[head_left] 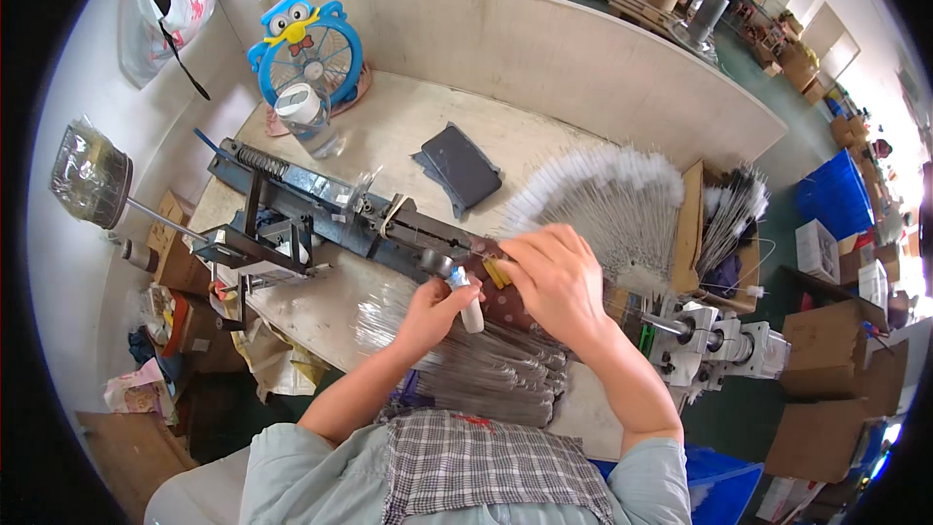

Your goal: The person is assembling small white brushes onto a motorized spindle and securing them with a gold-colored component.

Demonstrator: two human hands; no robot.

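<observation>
My left hand (434, 314) is closed around the white handle (472, 315) of a tool; a round grey metal piece (436, 262) shows just beyond it, and I cannot tell whether the two are joined. My right hand (564, 280) has its thumb and fingers pinched together at the near end of a long dark metal bench machine (335, 216). What lies in that pinch is too small to make out. Short yellow pieces (497, 273) show beside the right fingertips, above a brown dotted cloth (507, 305). Thin wire-stemmed brushes (486, 369) lie in a heap below both hands.
White-tipped wire brushes (607, 194) fan out at the far right, beside a cardboard box (689, 228) of more. A dark folded cloth (461, 167), a clear jar (303, 107) and a blue fan (311, 58) stand farther back. Another metal machine (719, 340) is at the right edge.
</observation>
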